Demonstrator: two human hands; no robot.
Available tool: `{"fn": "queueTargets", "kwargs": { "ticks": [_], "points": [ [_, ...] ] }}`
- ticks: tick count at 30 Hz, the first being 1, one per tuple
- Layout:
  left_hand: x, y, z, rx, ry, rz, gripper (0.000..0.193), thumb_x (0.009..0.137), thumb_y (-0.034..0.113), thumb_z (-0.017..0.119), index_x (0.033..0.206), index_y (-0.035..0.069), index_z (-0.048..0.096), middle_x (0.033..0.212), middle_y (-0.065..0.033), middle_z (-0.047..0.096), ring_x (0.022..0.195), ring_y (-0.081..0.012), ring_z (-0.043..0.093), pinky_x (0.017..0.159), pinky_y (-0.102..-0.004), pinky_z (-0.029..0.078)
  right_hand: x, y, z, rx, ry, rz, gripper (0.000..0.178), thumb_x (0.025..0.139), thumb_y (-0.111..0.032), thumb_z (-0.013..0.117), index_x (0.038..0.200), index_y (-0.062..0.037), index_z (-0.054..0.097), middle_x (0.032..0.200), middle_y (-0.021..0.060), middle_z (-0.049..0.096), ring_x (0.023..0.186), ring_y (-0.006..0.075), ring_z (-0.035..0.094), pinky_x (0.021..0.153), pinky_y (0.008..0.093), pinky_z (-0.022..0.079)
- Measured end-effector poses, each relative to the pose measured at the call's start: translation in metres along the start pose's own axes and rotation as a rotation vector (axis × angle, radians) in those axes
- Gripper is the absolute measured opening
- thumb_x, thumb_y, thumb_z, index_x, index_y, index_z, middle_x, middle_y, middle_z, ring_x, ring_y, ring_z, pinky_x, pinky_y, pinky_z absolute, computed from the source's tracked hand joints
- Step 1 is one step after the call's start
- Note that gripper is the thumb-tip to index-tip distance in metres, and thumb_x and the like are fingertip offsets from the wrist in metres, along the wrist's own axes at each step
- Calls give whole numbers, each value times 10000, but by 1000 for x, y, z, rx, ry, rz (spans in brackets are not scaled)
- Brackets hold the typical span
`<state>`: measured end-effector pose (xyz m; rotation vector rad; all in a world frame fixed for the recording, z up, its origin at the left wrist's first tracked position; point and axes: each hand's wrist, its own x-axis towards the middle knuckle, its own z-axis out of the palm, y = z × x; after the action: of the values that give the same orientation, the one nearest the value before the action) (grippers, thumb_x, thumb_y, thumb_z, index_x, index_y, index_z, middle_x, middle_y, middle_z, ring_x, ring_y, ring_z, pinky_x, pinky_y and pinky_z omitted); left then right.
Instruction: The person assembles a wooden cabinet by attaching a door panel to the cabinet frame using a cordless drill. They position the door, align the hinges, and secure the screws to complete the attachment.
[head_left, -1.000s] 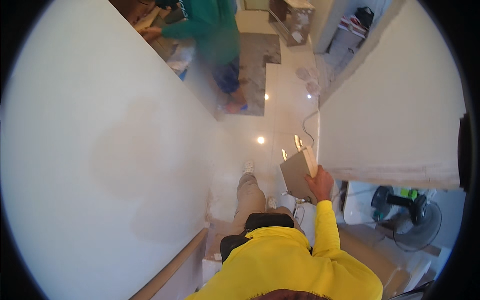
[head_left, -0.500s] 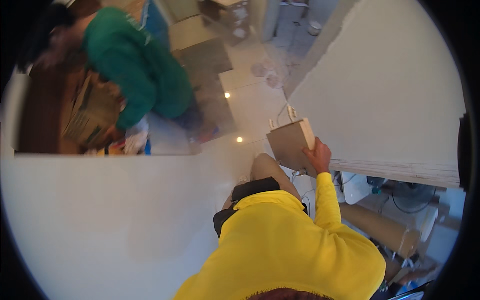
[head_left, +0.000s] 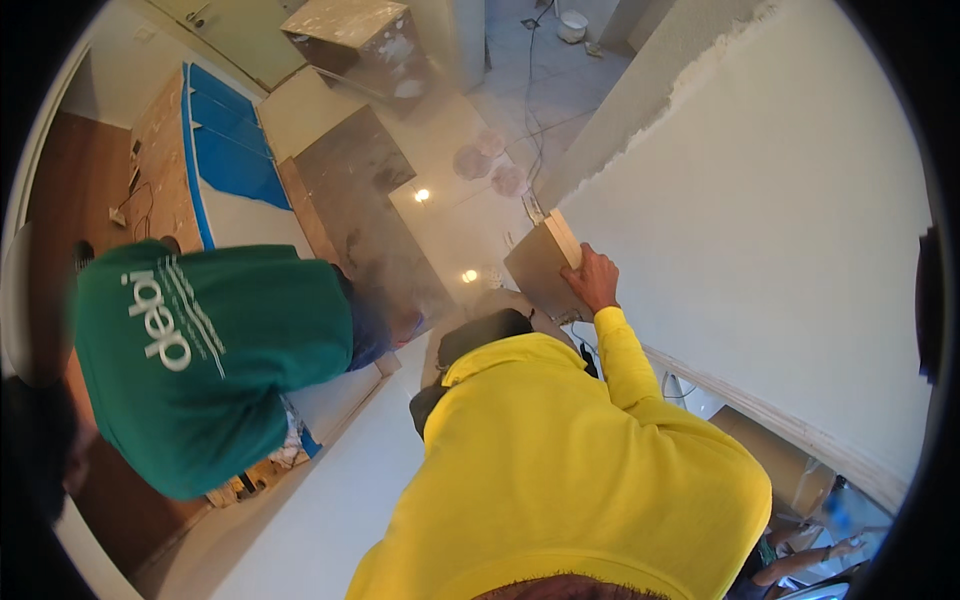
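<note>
My right hand (head_left: 597, 278) reaches forward in a yellow sleeve, its fingers closed over the pale wooden edge of a flat brown panel (head_left: 545, 268). This panel, possibly a low door or the side of a box, stands beside the end of a white wall. Its lower part is hidden, so I cannot tell if it is fixed to anything. My left hand does not show; my yellow top covers that side.
A co-worker in a green top (head_left: 215, 345) bends over on the left. Brown sheets (head_left: 350, 160) lie on the tiled floor. The white wall (head_left: 770, 200) rises at right. Another person's arm (head_left: 800, 565) shows low right. A dusty box (head_left: 350, 35) stands farther off.
My view has swung, so the surroundings sit differently. The green-topped co-worker is bent lower, and the cardboard box near them has dropped from sight. My right hand keeps hold of the panel.
</note>
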<state>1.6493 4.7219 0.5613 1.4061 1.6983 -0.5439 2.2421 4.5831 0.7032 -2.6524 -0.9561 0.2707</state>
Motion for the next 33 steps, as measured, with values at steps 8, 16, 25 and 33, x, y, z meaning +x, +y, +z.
{"fn": "queueTargets", "kwargs": {
  "ticks": [8,16,25,33],
  "points": [
    [131,202,-143,48,14,79,522,1019,469,676,1247,9,769,1198,-255,791,1053,-425,722,916,-525,564,175,-82,-35,-2,-2,28,421,805,-355,837,1067,-75,663,791,217,750,777,464,758,687,581,592],
    [294,399,-262,171,-52,231,520,1026,472,669,1243,10,769,1187,-253,794,1034,-424,722,904,-526,562,383,-142,-54,-11,58,205,483,808,-396,859,1124,-75,686,885,237,778,885,476,767,800,614,582],
    [401,553,-390,320,-218,419,518,1034,474,661,1239,11,769,1174,-250,796,1012,-422,723,891,-526,559,536,-161,-92,96,207,546,535,825,-420,861,1194,-67,704,986,252,793,1014,470,763,884,597,573],
    [465,739,-453,692,-364,735,519,1075,461,620,1266,2,768,1159,-255,797,1007,-437,725,899,-524,560,619,-125,-125,130,293,826,537,829,-437,854,1184,-64,701,976,240,795,1001,474,764,870,594,577]
  ]
}}
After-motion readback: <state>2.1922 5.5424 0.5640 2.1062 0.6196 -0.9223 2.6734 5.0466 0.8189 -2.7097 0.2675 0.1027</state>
